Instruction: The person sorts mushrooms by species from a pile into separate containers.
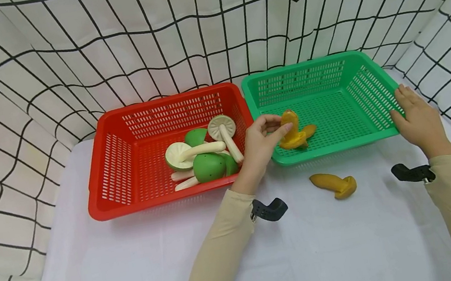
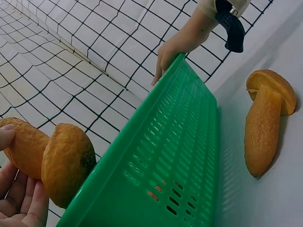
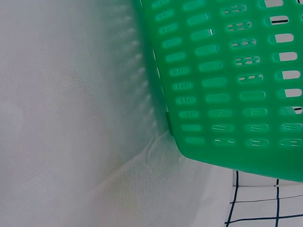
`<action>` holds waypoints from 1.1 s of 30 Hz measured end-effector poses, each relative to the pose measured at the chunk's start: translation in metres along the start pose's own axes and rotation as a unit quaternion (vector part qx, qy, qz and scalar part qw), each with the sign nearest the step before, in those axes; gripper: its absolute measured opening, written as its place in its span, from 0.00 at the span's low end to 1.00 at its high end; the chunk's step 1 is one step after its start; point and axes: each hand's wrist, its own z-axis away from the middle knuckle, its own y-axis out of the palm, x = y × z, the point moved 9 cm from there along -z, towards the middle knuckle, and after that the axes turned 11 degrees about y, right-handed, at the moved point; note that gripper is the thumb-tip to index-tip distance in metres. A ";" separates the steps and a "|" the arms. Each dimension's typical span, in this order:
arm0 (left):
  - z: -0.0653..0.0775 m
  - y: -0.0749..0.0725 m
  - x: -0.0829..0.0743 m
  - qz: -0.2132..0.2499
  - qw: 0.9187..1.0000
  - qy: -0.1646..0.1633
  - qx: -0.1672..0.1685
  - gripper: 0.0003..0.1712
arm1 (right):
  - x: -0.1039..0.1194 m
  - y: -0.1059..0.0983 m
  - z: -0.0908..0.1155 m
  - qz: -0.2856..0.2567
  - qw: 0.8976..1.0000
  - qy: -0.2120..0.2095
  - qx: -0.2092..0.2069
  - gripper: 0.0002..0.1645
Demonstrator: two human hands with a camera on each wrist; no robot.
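Note:
My left hand (image 1: 259, 147) pinches a yellow-brown toy mushroom (image 1: 290, 123) by its stem, between thumb and fingers, at the front left of the green basket (image 1: 375, 135). Close up in the left wrist view, the held mushroom (image 2: 66, 161) shows its rounded cap beside the basket's rim. Partly hidden behind it, another yellow-brown piece (image 1: 309, 131) lies inside the basket. My right hand (image 1: 423, 123) rests on the right rim of that basket with fingers extended. A second yellow-brown mushroom (image 1: 334, 185) lies on the white cloth in front, cap to the right.
To the left stands a red basket (image 1: 96, 198) holding several green-capped toy mushrooms (image 1: 209, 166) with pale stems. Its right side adjoins the green basket. Black wire grid (image 1: 175, 36) rises behind and at both sides of the white-covered table (image 1: 140, 270).

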 end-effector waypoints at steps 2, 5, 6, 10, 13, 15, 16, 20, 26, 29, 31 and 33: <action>0.000 0.000 0.001 -0.012 1.000 -0.002 -0.001 0.16 | 0.000 0.000 0.000 0.000 1.000 -0.001 -0.001 0.35; 0.000 0.001 0.001 -0.030 1.000 -0.001 0.003 0.16 | 0.000 0.000 0.000 -0.001 1.000 -0.001 -0.004 0.35; -0.001 0.002 0.001 -0.039 0.999 0.000 0.004 0.16 | 0.000 0.000 0.000 -0.001 1.000 -0.001 -0.004 0.35; -0.002 0.007 0.001 -0.081 0.997 0.009 0.017 0.16 | -0.002 0.001 0.001 -0.002 1.000 -0.001 -0.002 0.35; -0.003 0.009 0.000 -0.119 0.992 0.016 0.025 0.16 | -0.002 0.002 0.001 -0.003 1.000 -0.002 -0.001 0.35; -0.002 0.010 0.000 -0.134 0.990 0.020 0.028 0.16 | -0.001 0.002 0.001 -0.003 1.000 -0.003 -0.001 0.35; -0.002 0.010 0.000 -0.139 0.990 0.022 0.030 0.16 | -0.001 0.002 0.000 -0.003 1.000 -0.004 -0.003 0.35; -0.002 0.011 -0.001 -0.145 0.988 0.033 0.035 0.14 | -0.001 0.001 0.000 -0.002 1.000 -0.005 -0.005 0.35; -0.001 0.010 -0.005 -0.134 0.989 0.044 0.034 0.12 | 0.000 0.001 0.000 -0.003 1.000 -0.006 -0.004 0.35; -0.001 0.009 -0.005 -0.120 0.991 0.048 0.032 0.12 | 0.000 0.001 0.000 -0.003 1.000 -0.005 -0.002 0.35; 0.000 0.009 -0.006 -0.113 0.992 0.050 0.030 0.12 | 0.000 0.001 0.000 -0.002 1.000 -0.003 -0.001 0.35; 0.000 0.009 -0.006 -0.107 0.992 0.051 0.029 0.12 | 0.000 0.001 0.001 -0.002 1.000 -0.002 0.000 0.35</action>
